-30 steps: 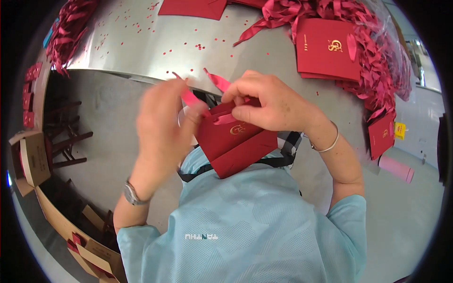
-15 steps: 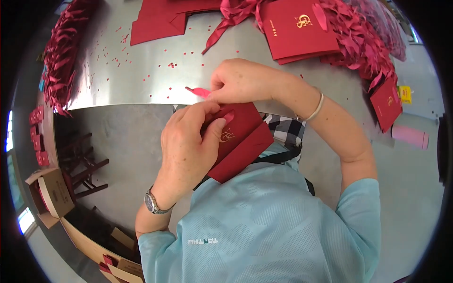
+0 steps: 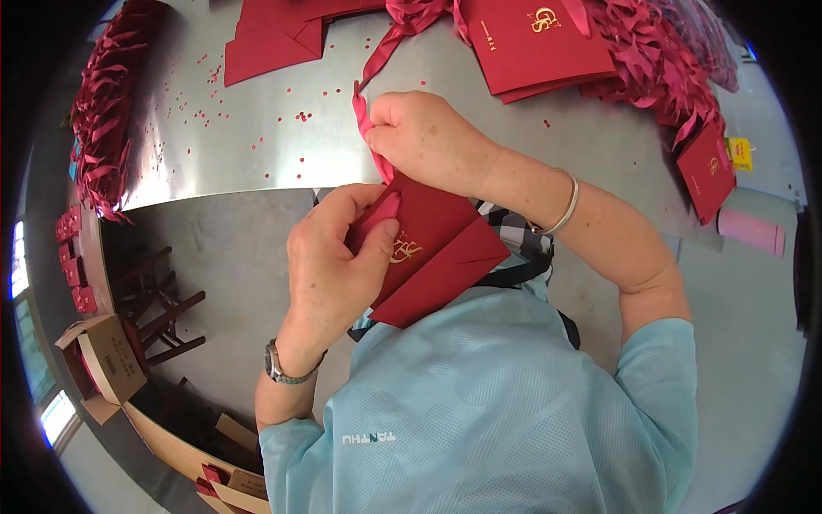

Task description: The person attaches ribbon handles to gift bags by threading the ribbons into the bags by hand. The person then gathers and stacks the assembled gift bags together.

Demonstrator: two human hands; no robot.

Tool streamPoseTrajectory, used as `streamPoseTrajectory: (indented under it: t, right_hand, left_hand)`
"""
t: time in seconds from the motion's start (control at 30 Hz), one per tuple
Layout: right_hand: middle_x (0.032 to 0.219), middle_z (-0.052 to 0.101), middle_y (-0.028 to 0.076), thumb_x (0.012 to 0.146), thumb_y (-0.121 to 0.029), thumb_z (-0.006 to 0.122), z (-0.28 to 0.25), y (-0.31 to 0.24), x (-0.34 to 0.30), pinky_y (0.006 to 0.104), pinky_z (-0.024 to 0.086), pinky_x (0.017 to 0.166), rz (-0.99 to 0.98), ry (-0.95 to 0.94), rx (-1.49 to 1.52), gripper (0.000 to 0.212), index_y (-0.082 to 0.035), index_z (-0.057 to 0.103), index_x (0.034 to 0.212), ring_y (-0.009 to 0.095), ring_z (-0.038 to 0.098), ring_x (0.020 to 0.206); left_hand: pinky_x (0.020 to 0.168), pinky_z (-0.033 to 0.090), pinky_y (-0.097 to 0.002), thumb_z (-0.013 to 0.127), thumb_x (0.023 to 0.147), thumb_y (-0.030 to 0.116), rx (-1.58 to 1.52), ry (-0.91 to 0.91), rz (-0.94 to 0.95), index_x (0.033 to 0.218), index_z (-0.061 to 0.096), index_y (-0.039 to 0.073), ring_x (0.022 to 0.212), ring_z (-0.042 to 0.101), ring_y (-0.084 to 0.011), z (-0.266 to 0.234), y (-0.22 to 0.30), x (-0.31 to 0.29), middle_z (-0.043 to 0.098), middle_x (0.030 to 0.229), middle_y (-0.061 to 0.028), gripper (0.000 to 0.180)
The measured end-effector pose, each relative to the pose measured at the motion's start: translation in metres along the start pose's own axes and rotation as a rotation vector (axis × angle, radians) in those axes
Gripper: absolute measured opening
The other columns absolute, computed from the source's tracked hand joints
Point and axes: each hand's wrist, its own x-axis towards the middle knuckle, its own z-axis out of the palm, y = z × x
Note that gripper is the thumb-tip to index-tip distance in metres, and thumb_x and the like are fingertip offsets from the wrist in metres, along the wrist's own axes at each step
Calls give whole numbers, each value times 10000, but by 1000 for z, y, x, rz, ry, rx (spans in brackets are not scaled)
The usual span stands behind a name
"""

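A dark red paper gift bag (image 3: 441,248) with a gold emblem is held tilted in front of my body, just off the table's near edge. My left hand (image 3: 334,248) grips its upper left part, thumb on the front face over a short pink ribbon piece. Above the bag's top edge, my right hand (image 3: 424,137) is closed on a pinkish-red ribbon (image 3: 361,120). The ribbon stretches from the bag up past my fingers, and its dark, narrow tip points toward the far side of the table.
Flat red bags (image 3: 278,47) and a bag stack (image 3: 539,51) lie on the metal table (image 3: 248,137) among small red paper dots. Ribboned bags form piles (image 3: 107,111) at left and right (image 3: 655,64). Open cartons (image 3: 111,360) and dark stools (image 3: 171,317) stand at left.
My right hand has moved slightly up, drawing more ribbon out above the bag. The ribbon's tip now points away from me instead of left. My left hand keeps its hold.
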Motion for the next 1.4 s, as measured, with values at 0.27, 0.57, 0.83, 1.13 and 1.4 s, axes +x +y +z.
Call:
streamPoseTrajectory:
  t: [0.27, 0.57, 0.83, 1.13, 1.4]
  right_hand:
    - [705, 587, 45, 832, -112, 576, -3, 0, 7, 287, 405, 570, 308, -256, 291, 137, -5, 603, 749, 115, 511, 652]
    - [908, 676, 75, 992, -391, 469, -41, -4, -8, 228, 474, 680, 312, -92, 621, 373, -46, 605, 1033, 112, 618, 790]
    - [966, 644, 139, 821, -108, 597, -44, 34, 49, 375, 499, 784, -688, 298, -583, 226, -27, 637, 1028, 310, 594, 910]
    - [886, 616, 87, 756, -134, 595, -45, 41, 65, 403, 437, 737, -700, 206, -840, 137, -68, 621, 873, 276, 564, 874]
    - [775, 625, 156, 856, -105, 577, -43, 38, 58, 424, 471, 645, -396, 390, -518, 103, -7, 599, 875, 342, 599, 716]
  left_hand:
    - [662, 508, -310, 680, 755, -7, 48, 13, 214, 1024, 651, 16, 731, 640, -236, -2, -10, -3, 667, 842, -123, 272]
    - [619, 489, -221, 687, 789, -50, -105, 226, 211, 967, 629, -8, 722, 616, -77, -44, 13, -13, 676, 828, -47, 192]
    - [787, 474, -291, 615, 682, -162, 286, 625, 677, 857, 600, -10, 831, 620, -216, -86, -8, 41, 649, 901, -116, 232]
    - [894, 481, -409, 523, 692, -143, 527, 297, 412, 939, 671, 18, 1079, 563, -331, -101, -78, 76, 627, 1169, -142, 329]
    - [655, 513, -337, 628, 887, 202, 56, 458, -153, 1022, 622, -6, 712, 655, -212, -53, -49, 70, 674, 870, -127, 249]
